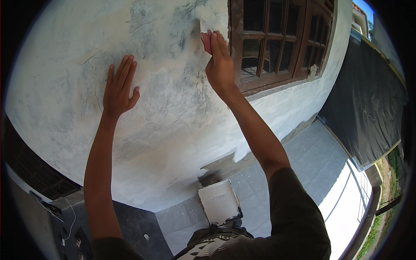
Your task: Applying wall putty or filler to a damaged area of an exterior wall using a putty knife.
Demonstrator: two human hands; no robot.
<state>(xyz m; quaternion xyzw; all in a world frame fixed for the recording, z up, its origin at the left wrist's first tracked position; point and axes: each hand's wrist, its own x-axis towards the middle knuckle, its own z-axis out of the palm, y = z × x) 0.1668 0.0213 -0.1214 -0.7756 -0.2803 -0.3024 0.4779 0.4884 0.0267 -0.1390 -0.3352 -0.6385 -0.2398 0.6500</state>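
Observation:
My left hand [120,89] lies flat against the patchy white wall [160,104], fingers stretched out and the thumb apart. Higher up and to the right, my right hand [222,65] is closed around a flat reddish piece [207,42] and presses it to the wall beside the window frame. The piece looks like sandpaper, but my fingers cover much of it. Around both hands the wall shows grey smears, cracks and rough, chipped spots. A brighter white patch [215,19] sits just above my right hand.
A brown wooden window [268,47] with glass panes adjoins my right hand. Below me on the grey tiled floor [255,190] stands a tray [220,201] with white material. A black sheet [368,95] hangs at right. A dark mat [141,227] and a white cable [71,212] lie lower left.

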